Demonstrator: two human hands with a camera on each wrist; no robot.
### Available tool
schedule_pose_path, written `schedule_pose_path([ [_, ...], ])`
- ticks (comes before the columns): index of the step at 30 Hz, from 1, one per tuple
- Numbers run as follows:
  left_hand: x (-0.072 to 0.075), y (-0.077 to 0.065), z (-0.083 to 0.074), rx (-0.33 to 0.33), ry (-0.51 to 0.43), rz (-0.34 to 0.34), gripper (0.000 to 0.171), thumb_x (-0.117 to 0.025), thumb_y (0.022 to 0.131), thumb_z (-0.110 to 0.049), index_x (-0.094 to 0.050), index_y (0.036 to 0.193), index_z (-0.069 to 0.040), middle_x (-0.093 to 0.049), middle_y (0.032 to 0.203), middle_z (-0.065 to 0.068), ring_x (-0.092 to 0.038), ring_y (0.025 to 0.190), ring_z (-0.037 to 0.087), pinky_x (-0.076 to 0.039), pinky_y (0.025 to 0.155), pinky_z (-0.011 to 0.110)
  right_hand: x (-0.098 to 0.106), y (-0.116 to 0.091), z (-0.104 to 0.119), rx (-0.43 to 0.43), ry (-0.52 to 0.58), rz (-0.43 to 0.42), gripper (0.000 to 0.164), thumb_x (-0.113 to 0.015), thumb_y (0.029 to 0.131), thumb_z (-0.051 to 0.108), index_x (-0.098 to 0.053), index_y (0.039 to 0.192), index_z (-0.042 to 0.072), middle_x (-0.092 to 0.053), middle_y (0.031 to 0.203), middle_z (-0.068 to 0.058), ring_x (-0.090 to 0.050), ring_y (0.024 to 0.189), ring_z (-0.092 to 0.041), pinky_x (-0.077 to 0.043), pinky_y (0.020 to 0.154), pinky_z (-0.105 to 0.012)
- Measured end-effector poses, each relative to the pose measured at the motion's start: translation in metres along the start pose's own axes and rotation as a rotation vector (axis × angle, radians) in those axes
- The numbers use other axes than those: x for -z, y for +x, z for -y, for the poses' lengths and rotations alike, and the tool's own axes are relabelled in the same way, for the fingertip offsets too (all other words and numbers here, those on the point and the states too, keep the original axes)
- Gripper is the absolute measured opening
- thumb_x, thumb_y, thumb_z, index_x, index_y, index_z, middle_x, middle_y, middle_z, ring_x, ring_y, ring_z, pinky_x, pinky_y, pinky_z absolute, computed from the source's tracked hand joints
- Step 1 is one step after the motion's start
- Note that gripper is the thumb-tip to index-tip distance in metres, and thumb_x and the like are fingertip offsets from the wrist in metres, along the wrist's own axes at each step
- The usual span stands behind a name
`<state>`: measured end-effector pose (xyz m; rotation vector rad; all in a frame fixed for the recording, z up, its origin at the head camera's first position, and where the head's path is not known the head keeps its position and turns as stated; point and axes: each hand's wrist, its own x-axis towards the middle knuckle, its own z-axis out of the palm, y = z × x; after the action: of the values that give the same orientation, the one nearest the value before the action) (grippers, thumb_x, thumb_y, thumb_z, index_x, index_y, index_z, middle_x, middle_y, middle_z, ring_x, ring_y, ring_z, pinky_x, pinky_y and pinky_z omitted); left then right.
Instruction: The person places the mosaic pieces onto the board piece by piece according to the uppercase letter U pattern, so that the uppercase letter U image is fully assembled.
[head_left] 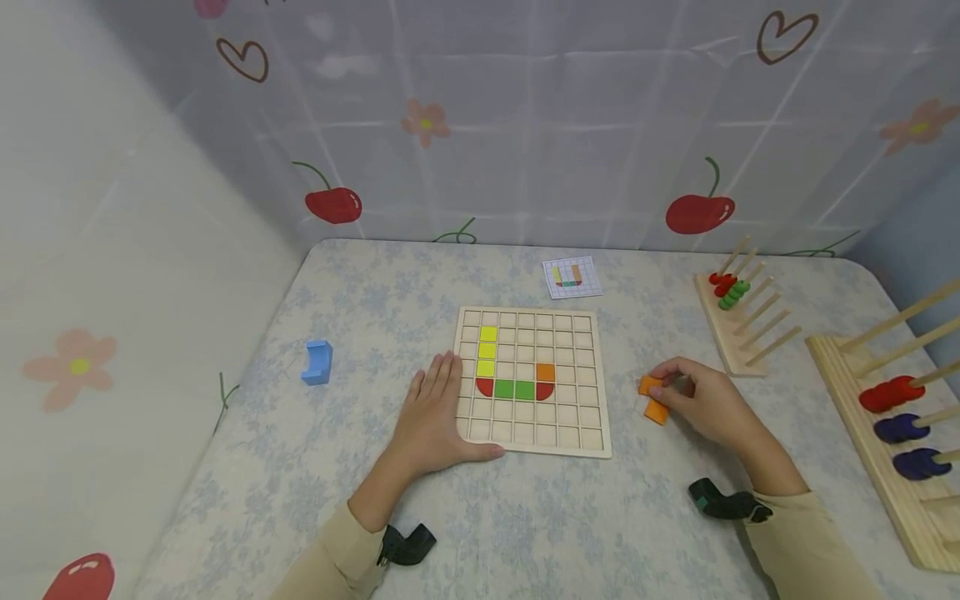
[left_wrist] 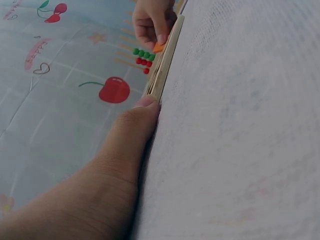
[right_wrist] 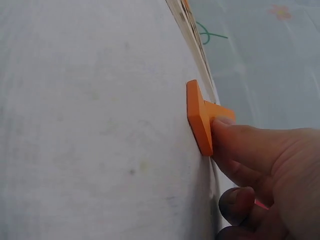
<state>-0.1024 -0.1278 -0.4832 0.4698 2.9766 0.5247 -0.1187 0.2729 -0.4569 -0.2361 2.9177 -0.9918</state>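
Note:
A wooden grid board (head_left: 570,435) lies mid-table. My left hand (head_left: 431,417) rests at its left side, fingers extended along that edge and thumb at the front corner. Set in the board are three yellow squares (head_left: 487,351), two green squares (head_left: 514,390), two red rounded corner pieces (head_left: 545,391) and one orange square (head_left: 545,372). Right of the board, my right hand (head_left: 701,404) pinches an orange square tile (right_wrist: 223,112) between thumb and fingers. A second orange tile (head_left: 656,412) lies against the table just in front of the held one, overlapping it in the right wrist view.
Behind the board lies a pattern card (head_left: 573,277) with a similar coloured shape. A blue block with a curved cutout (head_left: 318,362) sits to the left. Two wooden peg racks with beads, a small one (head_left: 727,333) and a larger one (head_left: 862,442), stand at the right.

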Motion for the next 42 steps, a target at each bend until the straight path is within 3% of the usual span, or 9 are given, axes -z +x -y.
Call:
schedule_pose_path([
  [6, 0.001, 0.000, 0.000, 0.002, -0.002, 0.012, 0.144, -0.062, 0.060, -0.090, 0.000, 0.160, -0.008, -0.001, 0.169, 0.008, 0.002, 0.157, 0.023, -0.006, 0.126, 0.051, 0.001, 0.007, 0.007, -0.021, 0.076, 0.013, 0.020, -0.069, 0.095, 0.028, -0.065, 0.108, 0.013, -0.067, 0.099, -0.008, -0.053, 0.067, -0.012, -0.046, 0.055, -0.024],
  [14, 0.000, -0.001, 0.001, 0.014, -0.010, 0.021, 0.145, -0.062, 0.059, -0.091, 0.001, 0.160, -0.008, 0.000, 0.169, 0.008, 0.004, 0.157, 0.022, -0.005, 0.126, 0.050, -0.013, 0.032, 0.035, 0.019, 0.131, 0.045, 0.016, -0.070, 0.093, 0.026, -0.065, 0.105, 0.016, -0.066, 0.100, -0.007, -0.047, 0.059, -0.015, -0.042, 0.047, -0.025],
  [31, -0.001, -0.001, 0.002, -0.004, -0.011, 0.003, 0.144, -0.058, 0.059, -0.094, -0.001, 0.160, -0.007, -0.001, 0.169, 0.008, 0.002, 0.157, 0.023, -0.007, 0.125, 0.051, -0.047, 0.078, 0.093, 0.073, 0.175, 0.145, 0.014, -0.070, 0.094, 0.021, -0.066, 0.104, 0.013, -0.067, 0.096, -0.005, -0.056, 0.081, -0.020, -0.047, 0.072, -0.032],
  [42, -0.002, 0.000, 0.003, 0.000, -0.011, 0.008, 0.144, -0.057, 0.060, -0.094, 0.001, 0.160, -0.009, 0.000, 0.169, 0.007, 0.005, 0.156, 0.022, -0.006, 0.126, 0.050, -0.058, 0.088, 0.101, 0.073, 0.096, 0.172, 0.010, -0.070, 0.094, 0.021, -0.067, 0.101, 0.015, -0.065, 0.094, -0.002, -0.056, 0.086, -0.020, -0.044, 0.080, -0.034],
])
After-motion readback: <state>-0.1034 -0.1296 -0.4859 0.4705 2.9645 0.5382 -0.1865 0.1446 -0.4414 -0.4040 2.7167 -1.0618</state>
